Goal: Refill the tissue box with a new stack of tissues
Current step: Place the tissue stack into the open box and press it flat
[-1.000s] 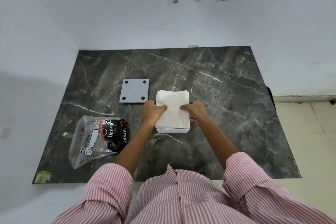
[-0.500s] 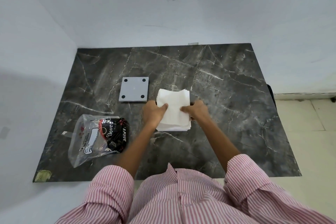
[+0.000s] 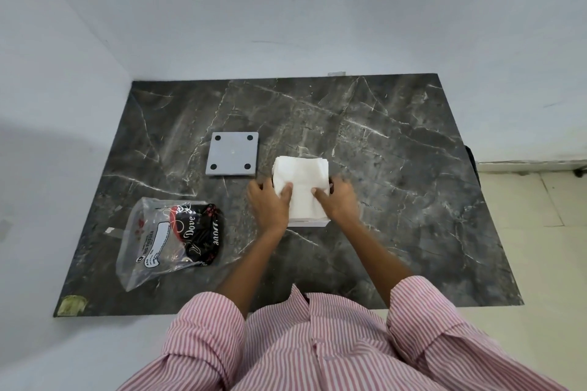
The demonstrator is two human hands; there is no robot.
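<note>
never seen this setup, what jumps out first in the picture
The white tissue stack at the middle of the dark marble table, pressed from both sides by the left hand and right hand. A grey square plate lies behind and left; a plastic tissue wrapper lies near left.

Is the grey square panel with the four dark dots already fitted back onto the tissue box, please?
No: the grey panel lies flat on the marble table, apart from the tissue box, while both hands press the tissue stack.
</note>
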